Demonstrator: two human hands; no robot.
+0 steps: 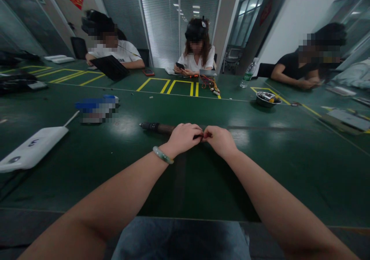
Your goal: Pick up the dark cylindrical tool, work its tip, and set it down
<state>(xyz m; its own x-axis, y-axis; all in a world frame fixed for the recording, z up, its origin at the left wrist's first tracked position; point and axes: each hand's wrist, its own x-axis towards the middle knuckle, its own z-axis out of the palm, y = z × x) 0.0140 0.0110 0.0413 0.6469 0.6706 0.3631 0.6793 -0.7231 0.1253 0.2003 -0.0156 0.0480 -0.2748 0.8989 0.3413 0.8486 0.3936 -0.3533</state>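
A long, dark cylindrical thing (165,129) lies crosswise on the green table, with a narrow pale tip and a black ringed section at its left end and a brown body. I cannot make out its kind. My left hand (186,137) rests over the body, fingers curled down round its right part, and a greenish bangle circles that wrist. Close beside it, my right hand (220,139) is closed in a pinch at the right end. The fingertips of both hands nearly meet, and they cover what lies between them.
On the green table (138,183), a white power bank-like block (33,148) with a cable lies left, near a blue-and-white pack (98,107). A metal bowl (267,99), water bottle (249,74) and coloured wires (211,83) stand farther back. Three people sit across.
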